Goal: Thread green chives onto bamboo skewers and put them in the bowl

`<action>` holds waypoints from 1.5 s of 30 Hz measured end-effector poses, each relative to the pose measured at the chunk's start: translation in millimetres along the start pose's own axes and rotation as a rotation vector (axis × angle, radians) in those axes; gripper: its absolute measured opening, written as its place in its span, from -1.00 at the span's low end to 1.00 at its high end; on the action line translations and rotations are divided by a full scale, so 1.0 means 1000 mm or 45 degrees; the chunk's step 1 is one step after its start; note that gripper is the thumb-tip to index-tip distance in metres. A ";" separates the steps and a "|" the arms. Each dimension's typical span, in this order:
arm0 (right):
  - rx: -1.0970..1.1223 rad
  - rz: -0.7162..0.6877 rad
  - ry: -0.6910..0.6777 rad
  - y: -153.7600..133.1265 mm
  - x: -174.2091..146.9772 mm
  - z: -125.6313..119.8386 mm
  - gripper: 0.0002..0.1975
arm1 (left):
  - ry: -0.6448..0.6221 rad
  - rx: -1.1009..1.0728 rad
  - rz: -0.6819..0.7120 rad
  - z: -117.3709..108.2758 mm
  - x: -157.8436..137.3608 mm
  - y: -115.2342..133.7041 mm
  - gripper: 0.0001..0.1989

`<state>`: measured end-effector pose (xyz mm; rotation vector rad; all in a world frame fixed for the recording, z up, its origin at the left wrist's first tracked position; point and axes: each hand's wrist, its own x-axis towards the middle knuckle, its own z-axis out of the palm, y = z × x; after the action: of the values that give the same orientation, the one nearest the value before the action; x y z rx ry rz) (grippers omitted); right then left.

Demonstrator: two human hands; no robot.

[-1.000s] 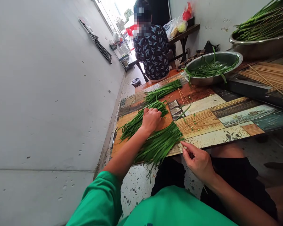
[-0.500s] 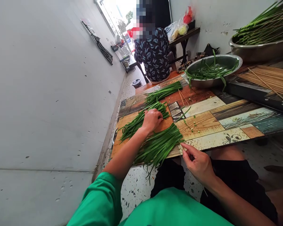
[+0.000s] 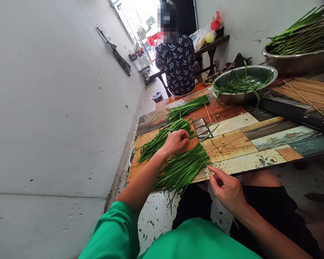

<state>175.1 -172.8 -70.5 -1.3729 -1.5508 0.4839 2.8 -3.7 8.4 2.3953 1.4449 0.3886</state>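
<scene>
My left hand is over the wooden cutting board, at the near side of a bunch of garlic chives. Its fingers are curled together, and whatever is between them is hidden. Closer to me, a second bunch of chives lies fanned out, its leaf tips hanging past the table edge. My right hand pinches a thin bamboo skewer beside the cut ends of this near bunch. Most of the skewer is hidden behind the hand.
Beyond the board lies another chive bunch, with loose skewers beside it. To the right are a metal bowl of chives, a black-handled knife, a pile of skewers and a larger basin. A person sits ahead.
My left hand has drawn slightly toward me and right, off the top of the middle bunch, its fingers more curled. My right hand keeps its pinch on the skewer, almost still.
</scene>
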 end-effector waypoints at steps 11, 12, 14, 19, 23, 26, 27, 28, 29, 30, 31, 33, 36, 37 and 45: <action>0.015 -0.008 -0.007 0.000 0.002 0.001 -0.73 | 0.017 -0.094 -0.081 -0.005 0.000 0.002 -0.82; 0.020 -0.006 -0.007 0.000 0.002 0.001 -0.73 | 0.022 -0.125 -0.078 -0.005 0.001 0.002 -0.82; 0.024 -0.001 -0.007 0.000 0.002 0.001 -0.72 | 0.026 -0.165 -0.095 -0.005 0.001 0.000 -0.81; 0.014 0.008 0.000 0.000 0.001 0.000 -0.73 | -0.019 -0.199 -0.165 -0.004 0.001 -0.001 -0.78; 0.017 -0.003 -0.004 -0.002 0.002 -0.001 -0.74 | -0.051 -0.284 -0.183 -0.003 0.001 -0.001 -0.81; 0.028 0.010 -0.007 -0.003 0.002 -0.002 -0.73 | -0.075 -0.378 -0.210 -0.002 0.000 -0.002 -0.79; 0.029 0.013 -0.006 -0.003 0.002 -0.002 -0.73 | -0.086 -0.441 -0.230 -0.002 0.000 -0.002 -0.78; 0.028 0.017 -0.005 -0.003 0.003 -0.002 -0.73 | -0.102 -0.515 -0.252 -0.002 -0.001 -0.003 -0.77; 0.026 0.019 -0.006 -0.003 0.003 -0.002 -0.73 | -0.120 -0.587 -0.273 -0.002 -0.001 -0.003 -0.76; 0.026 0.020 -0.005 -0.003 0.003 -0.001 -0.73 | -0.134 -0.642 -0.289 -0.002 -0.001 -0.003 -0.75; 0.028 0.020 -0.004 -0.002 0.002 -0.001 -0.73 | -0.144 -0.674 -0.298 -0.001 -0.001 -0.003 -0.74; 0.032 0.022 -0.008 -0.001 0.002 -0.001 -0.73 | -0.147 -0.682 -0.302 -0.001 -0.001 -0.004 -0.76; 0.033 0.027 -0.003 0.000 0.001 0.000 -0.73 | -0.145 -0.673 -0.304 0.000 0.000 -0.004 -0.77; 0.032 0.028 -0.003 0.000 0.001 0.000 -0.73 | -0.147 -0.652 -0.304 0.000 0.000 -0.004 -0.76; 0.042 0.025 -0.016 -0.001 0.002 0.000 -0.73 | 0.008 0.000 -0.030 0.001 0.003 -0.003 -0.77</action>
<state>174.7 -171.1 -69.3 -1.3632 -1.5339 0.5287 2.1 0.2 6.8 2.3770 1.4742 0.3905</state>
